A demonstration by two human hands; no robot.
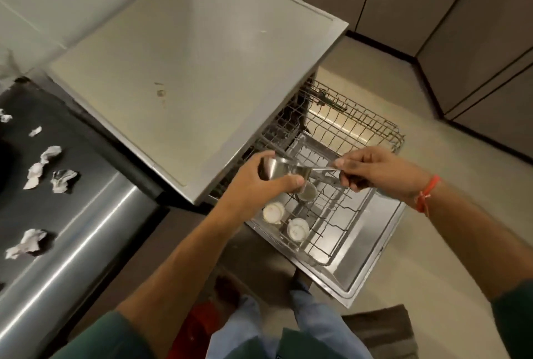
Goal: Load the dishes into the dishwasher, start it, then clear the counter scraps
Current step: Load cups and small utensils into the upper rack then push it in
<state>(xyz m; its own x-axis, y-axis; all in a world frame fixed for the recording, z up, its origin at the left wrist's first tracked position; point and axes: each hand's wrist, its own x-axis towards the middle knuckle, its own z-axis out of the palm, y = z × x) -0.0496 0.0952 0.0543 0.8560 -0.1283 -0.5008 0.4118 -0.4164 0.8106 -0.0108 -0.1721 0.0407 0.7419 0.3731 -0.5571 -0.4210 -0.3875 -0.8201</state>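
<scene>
My left hand (261, 185) grips a steel cup (277, 171) above the open dishwasher. My right hand (372, 169) pinches thin steel cutlery (320, 168) whose ends reach into the cup's mouth. Below them the lower rack (331, 214) is pulled out over the open dishwasher door (372, 246). Three white cups (297, 230) sit upside down in the rack's near left part. An upper wire rack (352, 124) sticks out beyond it. Several crumpled paper scraps (62, 181) lie on the dark counter (26, 214) at the left.
A pale countertop (187, 70) covers the dishwasher body. A steel surface (80, 243) runs along the counter's near edge. Grey cabinet doors (461, 12) line the far right. A brown mat (383, 329) lies on the floor beside my legs, and something red (199, 327) stands by my left knee.
</scene>
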